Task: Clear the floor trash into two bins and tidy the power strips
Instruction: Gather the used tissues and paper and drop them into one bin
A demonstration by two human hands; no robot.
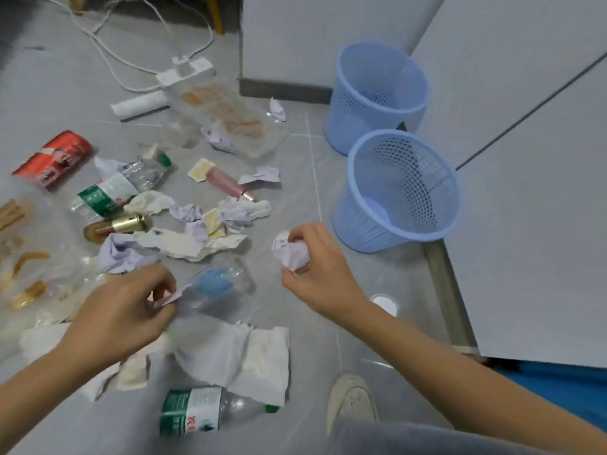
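Observation:
My right hand is closed around a crumpled ball of white paper, just left of the near blue bin. A second blue bin stands behind it. My left hand pinches a scrap of white paper beside a clear plastic cup with something blue inside. Trash lies all over the grey floor: crumpled papers, torn tissue, plastic bottles, a red can. White power strips with cables lie at the back.
A grey cabinet runs along the right side, close behind the bins. My shoe is at the bottom right. A clear food tray, a pink tube and a gold-capped bottle lie among the litter.

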